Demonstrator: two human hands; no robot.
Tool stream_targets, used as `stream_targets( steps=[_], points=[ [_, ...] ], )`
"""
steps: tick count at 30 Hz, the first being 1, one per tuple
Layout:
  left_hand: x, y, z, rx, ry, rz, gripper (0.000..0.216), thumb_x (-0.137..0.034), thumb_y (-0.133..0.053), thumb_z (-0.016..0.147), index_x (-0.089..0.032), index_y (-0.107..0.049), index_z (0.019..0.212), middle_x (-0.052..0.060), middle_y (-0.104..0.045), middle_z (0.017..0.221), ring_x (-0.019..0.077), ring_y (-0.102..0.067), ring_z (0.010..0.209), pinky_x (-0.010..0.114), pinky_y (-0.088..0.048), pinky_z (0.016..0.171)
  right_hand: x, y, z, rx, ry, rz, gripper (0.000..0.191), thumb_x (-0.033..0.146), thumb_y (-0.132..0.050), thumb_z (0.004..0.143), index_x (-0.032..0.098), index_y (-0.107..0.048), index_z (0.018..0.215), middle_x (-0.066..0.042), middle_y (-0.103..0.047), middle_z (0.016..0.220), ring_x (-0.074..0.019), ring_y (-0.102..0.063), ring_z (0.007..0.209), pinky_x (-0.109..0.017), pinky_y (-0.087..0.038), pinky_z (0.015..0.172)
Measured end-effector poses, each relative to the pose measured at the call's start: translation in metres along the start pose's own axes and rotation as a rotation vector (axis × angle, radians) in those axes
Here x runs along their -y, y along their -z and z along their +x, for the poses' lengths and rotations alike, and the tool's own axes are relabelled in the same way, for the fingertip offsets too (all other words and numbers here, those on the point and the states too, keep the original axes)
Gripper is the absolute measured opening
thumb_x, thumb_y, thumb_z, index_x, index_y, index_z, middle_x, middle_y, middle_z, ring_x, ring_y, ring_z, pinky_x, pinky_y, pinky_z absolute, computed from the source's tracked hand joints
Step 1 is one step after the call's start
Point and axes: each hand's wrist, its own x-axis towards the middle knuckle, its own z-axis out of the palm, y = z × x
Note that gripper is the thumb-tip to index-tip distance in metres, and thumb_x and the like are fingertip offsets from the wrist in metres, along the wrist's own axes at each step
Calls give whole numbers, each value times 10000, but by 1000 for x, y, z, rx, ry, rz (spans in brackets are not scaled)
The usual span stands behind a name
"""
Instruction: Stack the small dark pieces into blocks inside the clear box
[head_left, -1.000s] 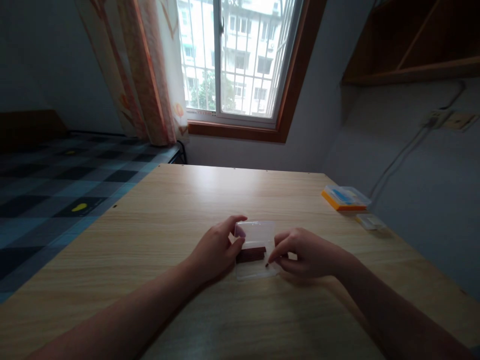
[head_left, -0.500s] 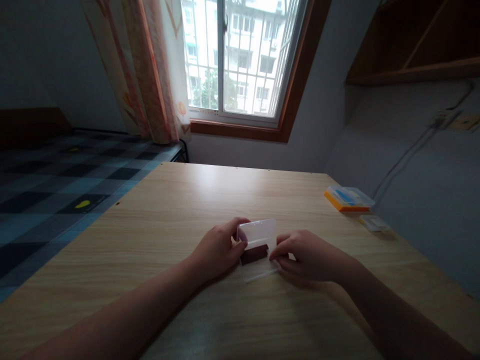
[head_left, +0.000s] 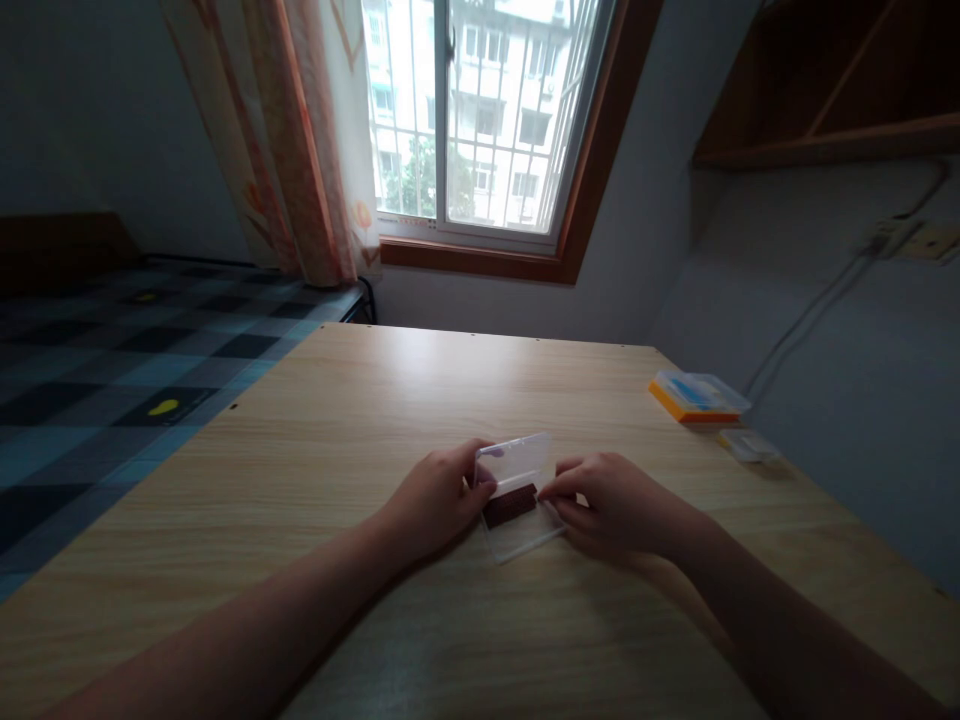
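A clear plastic case (head_left: 517, 546) stands with its see-through lid (head_left: 517, 458) raised, over the middle of the table. My left hand (head_left: 442, 497) grips the case's left side, thumb in front and fingers behind. Inside lies a dark brown, flat strip (head_left: 511, 506), slanting up to the right. At the strip's right end, the thumb and forefinger of my right hand (head_left: 604, 500) are pinched together. Whether the strip's end is between those fingertips is too small to tell. The other right fingers curl beside the case's right edge.
The pale wooden table (head_left: 360, 420) spreads around both hands. Toward its right edge lie an orange-bottomed box (head_left: 694, 396) with a clear lid and a smaller clear case (head_left: 748, 445). A checked bed (head_left: 187, 350) adjoins the left side; a window (head_left: 487, 120) is ahead.
My right fingertips have moved slightly up to the strip's right end. The case has turned a little, and its lower edge shows more clearly. My left hand keeps its grip.
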Motion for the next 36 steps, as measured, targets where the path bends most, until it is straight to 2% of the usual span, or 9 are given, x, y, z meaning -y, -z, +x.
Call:
stream_targets(
  steps=[7,13,26,33,36],
  points=[
    [-1,1,0,9,0,7,336,-171,-580,804,-192,-665,1128,8,-725,799,170,-639,667,260,-460,640,1,-2,1,-42,14,7,239,178,-548,873,220,-783,894,-33,-702,817,-109,-595,672,-201,-404,642],
    [1,0,0,12,-2,18,345,-170,-575,814,-199,-654,1148,13,-725,819,173,-638,688,258,-461,645,-3,-2,1,-47,11,-9,245,172,-558,867,219,-782,954,-29,-700,815,-93,-570,631,-200,-380,608],
    [0,0,0,23,13,28,335,-167,-574,814,-198,-652,1138,13,-720,820,178,-639,691,262,-450,651,-1,-5,3,-37,-2,4,249,145,-564,853,240,-778,940,-4,-706,835,-93,-595,670,-205,-384,629],
    [-2,0,0,21,21,27,330,-171,-566,807,-198,-656,1124,13,-719,820,178,-637,690,262,-449,640,-5,-4,1,-86,26,28,247,141,-577,845,237,-774,959,1,-707,828,-86,-591,629,-206,-390,598],
    [-2,1,0,22,13,32,328,-175,-567,812,-200,-654,1127,11,-721,825,179,-638,694,265,-457,649,-4,0,-1,-194,82,59,224,131,-580,835,218,-765,926,-3,-690,809,-89,-582,628,-215,-407,598]
  ],
)
